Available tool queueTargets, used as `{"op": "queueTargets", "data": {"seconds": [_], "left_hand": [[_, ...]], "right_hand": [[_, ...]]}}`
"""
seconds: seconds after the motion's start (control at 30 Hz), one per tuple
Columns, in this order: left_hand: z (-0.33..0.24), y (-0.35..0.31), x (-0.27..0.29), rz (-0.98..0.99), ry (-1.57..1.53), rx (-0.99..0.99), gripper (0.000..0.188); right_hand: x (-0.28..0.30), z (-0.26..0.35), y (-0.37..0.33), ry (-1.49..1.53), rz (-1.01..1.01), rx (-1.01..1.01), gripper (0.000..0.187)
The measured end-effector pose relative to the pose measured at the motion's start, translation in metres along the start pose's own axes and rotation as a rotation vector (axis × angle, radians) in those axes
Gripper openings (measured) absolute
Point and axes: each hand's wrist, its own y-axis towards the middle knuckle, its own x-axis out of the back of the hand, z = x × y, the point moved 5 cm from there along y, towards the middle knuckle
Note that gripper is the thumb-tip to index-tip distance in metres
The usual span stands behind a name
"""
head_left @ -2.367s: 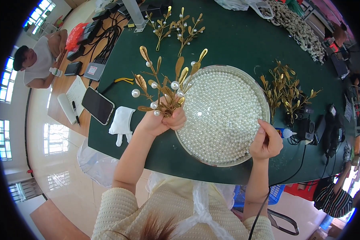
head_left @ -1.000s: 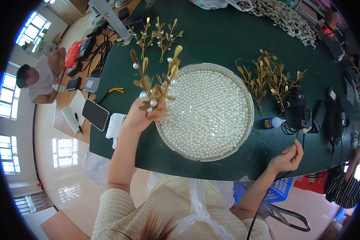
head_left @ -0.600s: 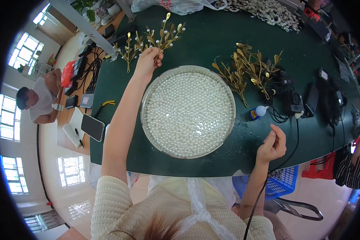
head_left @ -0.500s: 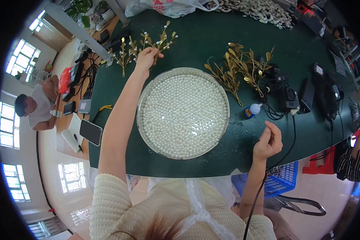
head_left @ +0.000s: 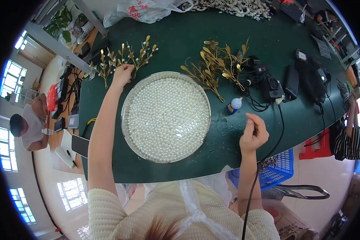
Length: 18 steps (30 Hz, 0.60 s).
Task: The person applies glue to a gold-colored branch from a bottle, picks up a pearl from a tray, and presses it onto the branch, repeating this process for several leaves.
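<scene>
My left hand (head_left: 122, 74) reaches across the green table (head_left: 176, 36) to its far left. Its fingers are curled on the stems of gold branches tipped with pearls (head_left: 128, 58) that lie on the table. A round clear tray (head_left: 126, 105) filled with several white pearls sits in front of me, just right of my left forearm. My right hand (head_left: 254, 132) hovers over the near right part of the table with thumb and fingers pinched together. I can see nothing between them. A black cable (head_left: 274, 148) runs past that wrist.
A pile of gold leaf branches (head_left: 218, 66) lies beyond the tray, with a small glue bottle (head_left: 233, 106) beside it. Black devices and chargers (head_left: 292, 80) sit at the right. A blue basket (head_left: 282, 172) stands under the table edge. A person sits at the far left (head_left: 28, 126).
My left hand carried the pearl-tipped gold branch from over the tray to the far left of the table. My right hand left the tray rim and now hovers, pinched, above the table.
</scene>
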Motion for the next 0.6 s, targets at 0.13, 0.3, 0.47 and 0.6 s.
{"op": "queueTargets", "data": {"seconds": [0.13,0.3,0.47,0.6], "left_hand": [[-0.085,-0.081,0.027,0.243,-0.195,-0.364,0.022],[-0.177,-0.277,0.104,0.494,-0.354,-1.147,0.020],[-0.210,-0.382,0.082,1.521,-0.239,-1.811,0.017],[-0.193,-0.402,0.099,1.470,-0.170,-1.857,0.015]], "right_hand": [[0.009,-0.010,0.001,0.008,-0.074,-0.079,0.011],[0.002,-0.005,0.021,0.104,-0.077,-0.275,0.018],[-0.002,0.010,0.069,0.167,-0.075,-0.278,0.019],[-0.043,0.007,0.106,0.126,0.151,-0.267,0.020]]}}
